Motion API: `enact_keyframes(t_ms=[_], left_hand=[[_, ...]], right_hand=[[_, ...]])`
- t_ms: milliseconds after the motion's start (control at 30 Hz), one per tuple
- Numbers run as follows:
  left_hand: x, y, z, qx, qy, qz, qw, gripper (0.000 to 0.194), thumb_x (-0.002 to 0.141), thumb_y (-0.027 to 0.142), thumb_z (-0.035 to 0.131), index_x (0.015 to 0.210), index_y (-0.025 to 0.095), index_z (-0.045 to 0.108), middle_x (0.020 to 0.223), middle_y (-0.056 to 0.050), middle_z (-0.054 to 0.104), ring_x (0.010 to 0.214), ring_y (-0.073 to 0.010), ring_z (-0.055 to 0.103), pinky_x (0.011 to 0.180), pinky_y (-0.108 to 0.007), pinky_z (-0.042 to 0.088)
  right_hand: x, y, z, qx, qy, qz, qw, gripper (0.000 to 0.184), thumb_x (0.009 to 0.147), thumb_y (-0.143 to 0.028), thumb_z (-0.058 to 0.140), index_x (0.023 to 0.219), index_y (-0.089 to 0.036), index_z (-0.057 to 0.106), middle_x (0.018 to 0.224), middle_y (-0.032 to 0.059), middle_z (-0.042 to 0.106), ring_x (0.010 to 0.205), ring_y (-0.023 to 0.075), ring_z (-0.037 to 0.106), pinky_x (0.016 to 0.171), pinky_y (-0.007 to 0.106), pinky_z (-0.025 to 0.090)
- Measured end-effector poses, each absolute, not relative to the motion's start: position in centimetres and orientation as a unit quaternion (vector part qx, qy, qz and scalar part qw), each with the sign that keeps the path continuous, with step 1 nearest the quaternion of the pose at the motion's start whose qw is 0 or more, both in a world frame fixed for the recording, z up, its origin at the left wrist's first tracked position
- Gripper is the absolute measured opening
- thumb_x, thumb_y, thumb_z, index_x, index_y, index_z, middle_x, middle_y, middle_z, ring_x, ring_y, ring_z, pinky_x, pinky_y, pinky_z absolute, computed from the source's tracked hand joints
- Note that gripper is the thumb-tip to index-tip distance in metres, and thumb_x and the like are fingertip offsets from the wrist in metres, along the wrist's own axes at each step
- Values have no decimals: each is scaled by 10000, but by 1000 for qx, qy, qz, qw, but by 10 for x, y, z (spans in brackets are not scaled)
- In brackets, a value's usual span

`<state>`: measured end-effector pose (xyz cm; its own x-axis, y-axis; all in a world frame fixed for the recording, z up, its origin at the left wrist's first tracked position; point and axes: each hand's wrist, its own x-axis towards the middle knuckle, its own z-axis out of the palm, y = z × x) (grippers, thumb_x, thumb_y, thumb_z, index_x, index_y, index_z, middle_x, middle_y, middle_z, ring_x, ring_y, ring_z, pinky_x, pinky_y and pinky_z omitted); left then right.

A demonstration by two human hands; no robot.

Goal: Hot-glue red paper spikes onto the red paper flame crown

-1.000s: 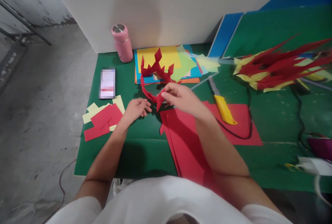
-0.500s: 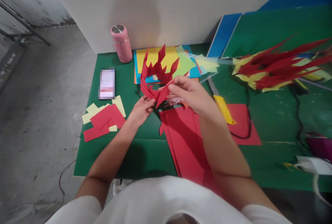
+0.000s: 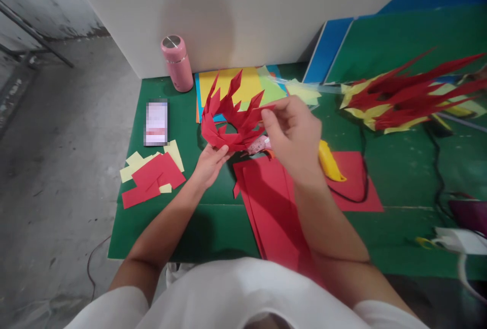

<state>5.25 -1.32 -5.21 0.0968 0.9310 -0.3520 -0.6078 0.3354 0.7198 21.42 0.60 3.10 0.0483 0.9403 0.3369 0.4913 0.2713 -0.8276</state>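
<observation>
the left hand (image 3: 213, 165) grasps one red paper crown (image 3: 217, 131), the right hand (image 3: 294, 136) pinches its right side; long spikes point far, leaning right.

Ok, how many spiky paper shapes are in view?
2: the red ring held between the left hand and right hand, and the red-and-yellow piece toward the picture's right side.

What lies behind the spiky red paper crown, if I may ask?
Behind the crown, a yellow paper sheet and a green paper sheet overlap a blue paper sheet; whatever the spikes cover is hidden.
</observation>
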Motion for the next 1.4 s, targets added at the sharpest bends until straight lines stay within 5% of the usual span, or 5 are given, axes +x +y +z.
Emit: enact_keyframes(t_ms=[433, 767, 1400], left_hand=[[52, -16, -48, 203, 381, 531, 729, 368, 732, 272, 852, 1033, 189, 657, 1088, -46, 731, 1000, -189, 691, 905, -371, 568], [52, -17, -47, 190, 381, 539, 727, 422, 725, 253, 862, 1097, 214, 667, 1078, -33, 738, 977, -196, 694, 972, -418, 526], [55, -17, -45, 130, 368, 556, 734, 362, 755, 174, 820, 1085, 243, 690, 942, 4, 752, 917, -177, 702, 989, -430, 514]], right_hand=[[203, 10, 22, -553, -646, 328, 412, 177, 951, -434, 539, 934, -259, 558, 874, 48, 685, 773, 237, 693, 693, 379, 540], [201, 16, 6, -500, -661, 332, 450, 194, 951, -430, 548, 863, -268, 486, 739, -18, 635, 621, 178, 622, 581, 328, 504], [196, 11, 13, -493, -657, 370, 435, 135, 937, -353, 546, 861, -261, 481, 753, -13, 647, 695, 181, 668, 602, 310, 495]])
